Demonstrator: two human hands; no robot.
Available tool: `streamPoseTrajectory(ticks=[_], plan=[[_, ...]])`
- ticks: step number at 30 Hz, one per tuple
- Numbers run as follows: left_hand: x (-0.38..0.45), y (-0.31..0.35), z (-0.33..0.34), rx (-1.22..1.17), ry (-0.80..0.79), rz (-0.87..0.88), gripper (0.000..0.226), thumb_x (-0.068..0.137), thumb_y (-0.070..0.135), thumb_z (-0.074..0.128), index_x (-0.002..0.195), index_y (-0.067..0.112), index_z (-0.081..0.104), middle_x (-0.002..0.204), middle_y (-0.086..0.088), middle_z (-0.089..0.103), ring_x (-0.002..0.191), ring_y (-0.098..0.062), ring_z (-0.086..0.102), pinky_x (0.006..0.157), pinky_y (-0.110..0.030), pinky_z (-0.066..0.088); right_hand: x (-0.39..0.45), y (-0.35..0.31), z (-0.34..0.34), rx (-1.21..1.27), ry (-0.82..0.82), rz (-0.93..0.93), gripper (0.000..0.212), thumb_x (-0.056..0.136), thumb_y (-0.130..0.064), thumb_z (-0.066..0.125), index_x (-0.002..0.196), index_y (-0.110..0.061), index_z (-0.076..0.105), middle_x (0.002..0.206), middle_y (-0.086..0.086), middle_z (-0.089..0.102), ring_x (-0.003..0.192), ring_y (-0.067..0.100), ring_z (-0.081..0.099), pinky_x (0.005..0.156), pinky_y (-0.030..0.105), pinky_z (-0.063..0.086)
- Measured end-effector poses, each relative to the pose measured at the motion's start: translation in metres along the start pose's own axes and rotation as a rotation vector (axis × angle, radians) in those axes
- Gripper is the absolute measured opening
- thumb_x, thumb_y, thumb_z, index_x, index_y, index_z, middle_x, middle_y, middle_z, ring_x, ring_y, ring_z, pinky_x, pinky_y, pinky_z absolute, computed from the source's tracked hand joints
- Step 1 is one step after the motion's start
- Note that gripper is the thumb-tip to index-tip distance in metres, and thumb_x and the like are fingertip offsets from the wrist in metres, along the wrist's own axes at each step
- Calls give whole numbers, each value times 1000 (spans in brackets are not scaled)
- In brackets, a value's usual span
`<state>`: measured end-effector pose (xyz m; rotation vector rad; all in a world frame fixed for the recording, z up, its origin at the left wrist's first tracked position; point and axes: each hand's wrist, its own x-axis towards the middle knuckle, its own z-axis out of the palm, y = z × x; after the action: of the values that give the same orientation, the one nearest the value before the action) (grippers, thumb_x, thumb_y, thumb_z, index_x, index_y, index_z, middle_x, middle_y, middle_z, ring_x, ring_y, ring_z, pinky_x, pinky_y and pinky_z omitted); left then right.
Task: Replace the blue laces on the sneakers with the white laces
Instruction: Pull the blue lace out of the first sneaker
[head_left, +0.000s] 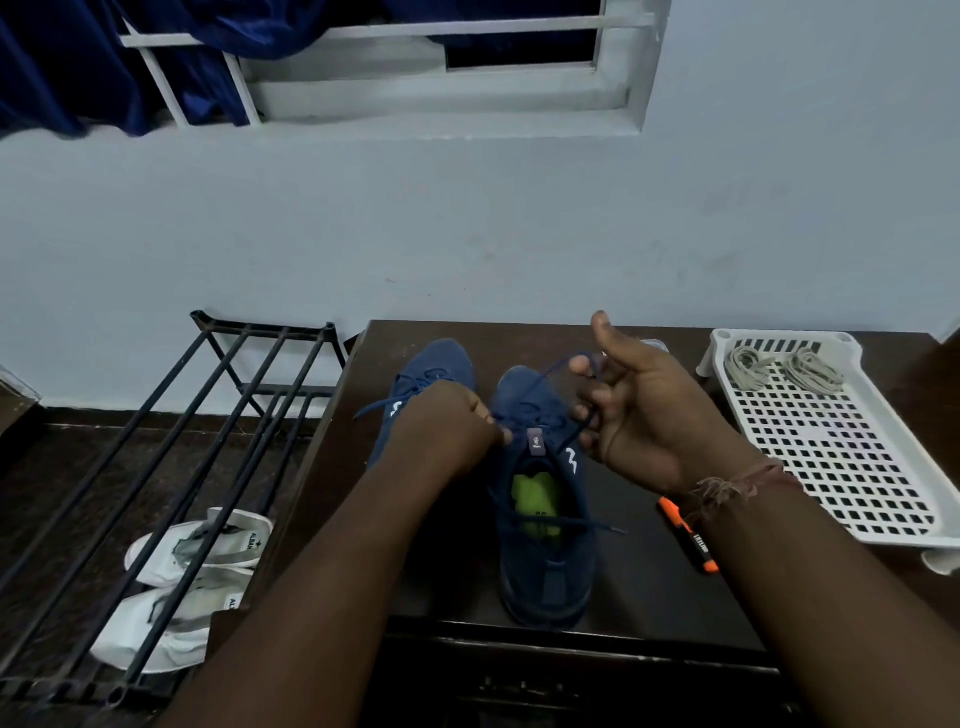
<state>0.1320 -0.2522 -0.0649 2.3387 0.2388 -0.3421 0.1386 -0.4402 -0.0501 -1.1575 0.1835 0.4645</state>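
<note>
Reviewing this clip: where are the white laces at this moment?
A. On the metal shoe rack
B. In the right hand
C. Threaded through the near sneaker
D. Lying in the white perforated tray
D: the two bundles of white laces lie at the far end of the white perforated tray, while the right hand holds the blue lace of the near sneaker.

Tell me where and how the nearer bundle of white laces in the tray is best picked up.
Probably pinch the white lace bundle across its middle, coming straight down from above. It lies flat and coiled on the white tray, loose ends outward, so a mid-coil pinch should lift all strands together. The raised rim hinders a sideways approach.
</note>
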Motion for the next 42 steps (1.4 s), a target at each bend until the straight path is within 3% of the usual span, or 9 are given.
streamPoseTrajectory(ticks=[2,13,18,21,27,31,34,38,42], plan=[[3,-2,0,44,47,-35,35,86,28,72,61,14,52,67,-7,57,79,-35,65,67,-32,45,0,0,1,59,-6,-58,54,88,-60,57,90,-8,71,51,-1,35,53,14,38,57,30,27],[-2,16,-11,-771,89,7,17,86,23,74,92,9,67,68,-7,49,52,-15,42,44,-18,32,-9,-11,4,243,-7,-363,42,97,-47,52,73,-12,59,48,-1,28,51,16,30,61,31,35],[-2,4,-12,-379,-69,69,24,78,20,82,86,3,67,75,-13,69,67,-20,64,64,-37,53,-10,-4,11,100,-103,-375,45,97,-41,52,108,-1,69,42,-1,29,49,16,31,64,32,40],[1,-1,-3,-164,-90,58,22,80,15,80,80,10,59,78,-16,64,73,-25,61,73,-38,53,-8,-2,13,24,-143,-446,34,100,-32,49,94,-6,70,61,5,52,63,18,47,67,33,38],[17,-10,-11,-335,363,-28,13,84,12,60,74,4,61,67,-17,63,61,-21,57,68,-43,57,-20,-24,9,358,-185,-522,43,98,-42,47,65,-14,45,66,7,46,61,21,39,64,35,35],[13,-2,-24,-847,475,37,11,92,2,64,99,8,58,78,-10,68,61,-14,67,67,-31,61,-9,-9,-3,-414,280,-442,50,99,-46,49,64,-12,58,62,6,62,57,18,50,64,34,41],[7,4,-29,-978,515,178,21,92,2,68,109,10,57,91,-13,70,72,-16,71,71,-28,59,-8,13,-3,-1088,268,-213,47,97,-42,54,76,-2,68,69,12,67,56,15,54,56,23,44],[0,11,-28,-1142,372,300,40,91,3,70,127,12,55,104,-9,72,90,-18,71,87,-33,58,-10,24,2,-1431,192,-47,37,95,-44,56,84,-9,62,75,4,63,67,17,59,47,23,37],[1,15,-26,-832,345,424,54,93,7,68,140,27,51,126,2,69,112,-12,68,99,-40,55,-9,29,1,-1409,174,-14,32,86,-44,69,100,-18,58,94,2,67,84,19,65,61,26,44]])
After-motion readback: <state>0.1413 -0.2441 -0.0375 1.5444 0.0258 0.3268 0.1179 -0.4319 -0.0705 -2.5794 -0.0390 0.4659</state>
